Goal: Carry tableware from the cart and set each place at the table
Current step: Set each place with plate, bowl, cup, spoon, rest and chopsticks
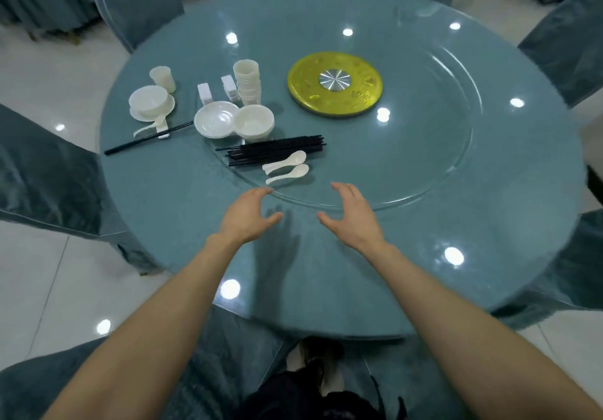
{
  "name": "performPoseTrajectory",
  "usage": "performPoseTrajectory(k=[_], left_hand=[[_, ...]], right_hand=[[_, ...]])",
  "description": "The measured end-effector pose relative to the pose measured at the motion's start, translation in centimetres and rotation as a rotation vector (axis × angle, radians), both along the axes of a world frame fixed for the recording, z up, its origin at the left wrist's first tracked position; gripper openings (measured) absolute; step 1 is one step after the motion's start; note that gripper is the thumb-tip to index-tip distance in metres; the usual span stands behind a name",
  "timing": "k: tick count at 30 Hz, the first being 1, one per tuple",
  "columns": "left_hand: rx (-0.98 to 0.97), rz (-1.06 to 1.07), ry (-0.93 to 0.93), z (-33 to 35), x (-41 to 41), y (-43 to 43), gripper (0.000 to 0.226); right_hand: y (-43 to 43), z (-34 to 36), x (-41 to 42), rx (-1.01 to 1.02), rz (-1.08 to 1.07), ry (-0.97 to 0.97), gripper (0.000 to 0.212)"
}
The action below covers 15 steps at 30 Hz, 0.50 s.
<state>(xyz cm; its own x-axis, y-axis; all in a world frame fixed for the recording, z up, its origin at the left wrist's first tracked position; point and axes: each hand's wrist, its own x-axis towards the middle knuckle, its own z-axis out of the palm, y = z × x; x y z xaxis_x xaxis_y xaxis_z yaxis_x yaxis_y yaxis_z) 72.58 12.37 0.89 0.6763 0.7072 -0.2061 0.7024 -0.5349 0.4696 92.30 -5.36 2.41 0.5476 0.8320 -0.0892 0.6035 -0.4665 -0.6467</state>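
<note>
The supplies sit gathered left of the round gold disc with its silver cap (335,84), on the clear glass turntable (408,145), probably so one turn brings them to any seat: stacked white cups (248,83), white bowls (254,122), a bundle of black chopsticks (277,150) and two white ceramic spoons (295,158). Further left of the disc, off the glass, one place looks complete, its white bowl on a plate (150,100). Nearer the person than the disc, the left hand (248,215) and right hand (354,215) are at the glass rim, spread wide and holding nothing, seemingly poised to rotate it.
</note>
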Motion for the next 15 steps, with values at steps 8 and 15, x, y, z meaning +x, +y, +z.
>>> performPoseTrajectory(k=[8,15], left_hand=[[-0.02,0.074,0.057,-1.0,1.1,4.2,0.068],[-0.045,0.079,0.136,-2.2,2.2,5.5,0.068]], right_hand=[[5.7,-1.8,2.6,-0.041,0.074,0.032,0.075],[6.7,-3.4,3.5,-0.099,0.097,0.05,0.075]])
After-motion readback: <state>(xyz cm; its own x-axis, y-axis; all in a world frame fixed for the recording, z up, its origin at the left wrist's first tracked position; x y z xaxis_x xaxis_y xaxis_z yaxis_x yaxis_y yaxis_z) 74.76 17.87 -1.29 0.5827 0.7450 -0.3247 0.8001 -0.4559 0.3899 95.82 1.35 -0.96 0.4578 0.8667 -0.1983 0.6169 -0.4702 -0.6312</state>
